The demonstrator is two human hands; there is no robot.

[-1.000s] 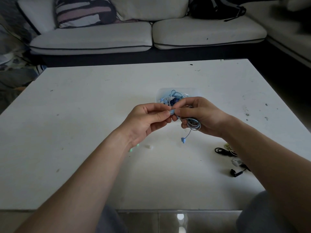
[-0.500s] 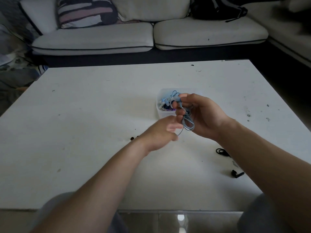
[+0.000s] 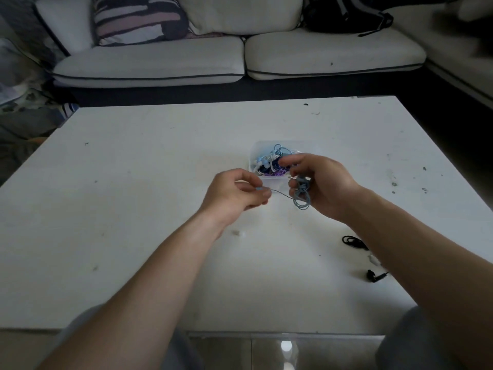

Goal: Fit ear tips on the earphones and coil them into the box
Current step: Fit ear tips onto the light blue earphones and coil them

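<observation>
A pale sofa (image 3: 149,68) runs along the back of the room, with a striped cushion (image 3: 133,20) on its left seat and a black backpack (image 3: 344,14) on its right. In front of it stands a wide white table (image 3: 133,182), marked here and there with small dark specks. Two bare forearms reach in from the bottom edge and meet above the middle of the table. The right hand (image 3: 325,182) has its fingers curled round a bundle of grey-blue earphone cable (image 3: 301,196), whose loops hang down below the fingers. The left hand (image 3: 234,196) sits just to the left, thumb and forefinger pinched together on a small light blue earbud (image 3: 258,188). A short length of the same cable runs between the two hands. Just behind the hands, partly hidden by the right fingers, a small clear plastic box (image 3: 252,156) rests on the table, holding a tangle of blue, white and purple earphones. Near the right forearm, a coiled black earphone cable (image 3: 352,241) lies on the table, with a black earbud (image 3: 372,276) nearer the front edge. A tiny white piece (image 3: 373,259) lies between those two, and another tiny white piece (image 3: 238,233) lies below the left wrist; both are too small to identify.
</observation>
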